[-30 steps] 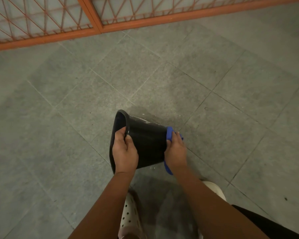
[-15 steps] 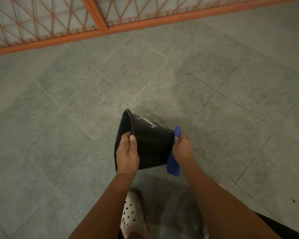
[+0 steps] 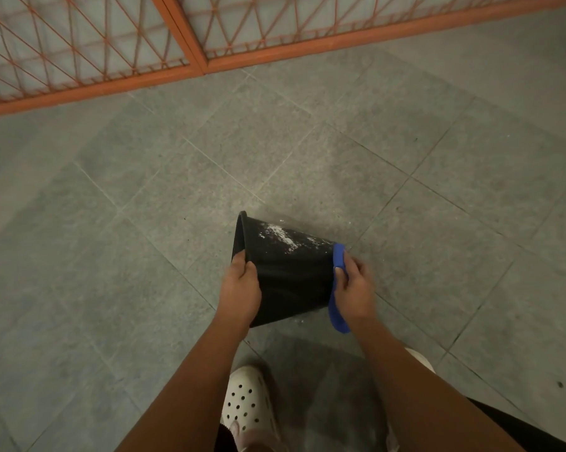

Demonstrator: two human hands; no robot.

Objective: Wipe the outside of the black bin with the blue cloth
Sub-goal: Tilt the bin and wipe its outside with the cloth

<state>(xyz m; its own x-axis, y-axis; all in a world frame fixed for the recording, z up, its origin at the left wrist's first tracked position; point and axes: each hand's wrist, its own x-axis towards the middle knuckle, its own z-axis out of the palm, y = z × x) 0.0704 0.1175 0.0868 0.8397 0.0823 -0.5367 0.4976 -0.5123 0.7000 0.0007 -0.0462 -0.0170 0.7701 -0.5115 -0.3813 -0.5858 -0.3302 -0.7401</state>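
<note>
The grey tiled floor fills most of what I can see from here, its pale joints running on the slant; along the far edge stands an orange lattice railing, a post at its middle and frosted panels behind the crossed bars.

Low in the middle of the floor the black bin is held tipped on its side, its open mouth facing left and its narrower base to the right; whether its lower edge touches the tiles I cannot tell; white powdery smears mark the upper part of its outer wall, just left of the cloth.

The person's two bare forearms reach in from below; the left hand is closed on the bin's rim, fingers curled over the lip toward the inside and the thumb laid on the outer wall, so the rim is pinched between them; the right hand sits at the base end, fingers bent and pressing the blue cloth against the bin's bottom edge; the cloth shows as a narrow band, its top end poking up past the fingertips and its lower end hanging loose below the palm.

Beneath the arms a white perforated clog rests on the tiles; the toe of a second white shoe peeks out behind the right forearm.
</note>
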